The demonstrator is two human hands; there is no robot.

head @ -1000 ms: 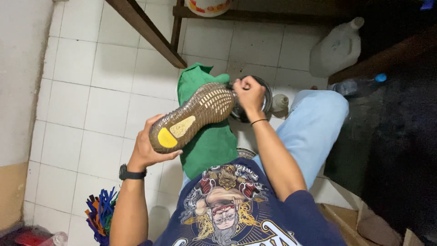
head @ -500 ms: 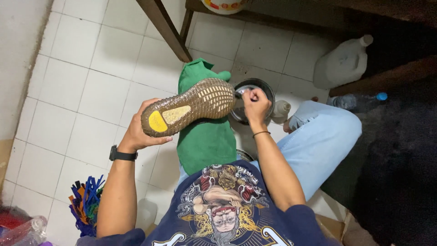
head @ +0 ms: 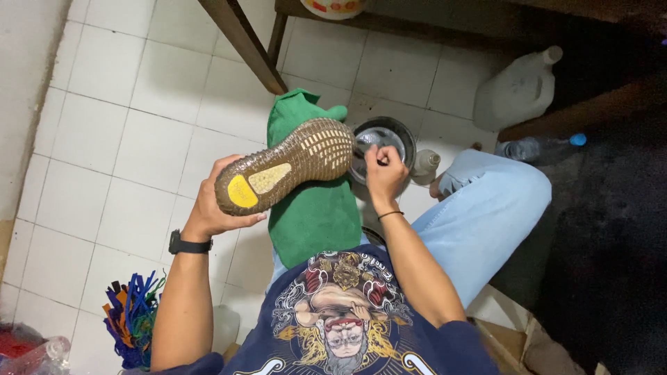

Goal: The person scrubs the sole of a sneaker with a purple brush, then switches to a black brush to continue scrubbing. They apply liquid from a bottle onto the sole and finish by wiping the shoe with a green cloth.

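My left hand (head: 215,205) holds a shoe (head: 288,163) sole-up by its heel; the brown ribbed sole has a yellow patch. A green cloth (head: 313,208) lies over my lap under the shoe. My right hand (head: 384,172) is closed in a fist over a round metal bowl (head: 389,139) on the floor, gripping something small that I cannot make out. A black watch sits on my left wrist.
A small bottle (head: 424,165) stands beside the bowl. A white plastic jug (head: 517,87) and a clear bottle with a blue cap (head: 542,146) are at the right. A wooden leg (head: 243,42) slants across the tiled floor. Coloured bristles (head: 132,312) lie lower left.
My right hand has moved off the shoe's toe down to the metal bowl. The shoe has stayed in my left hand, sole up.
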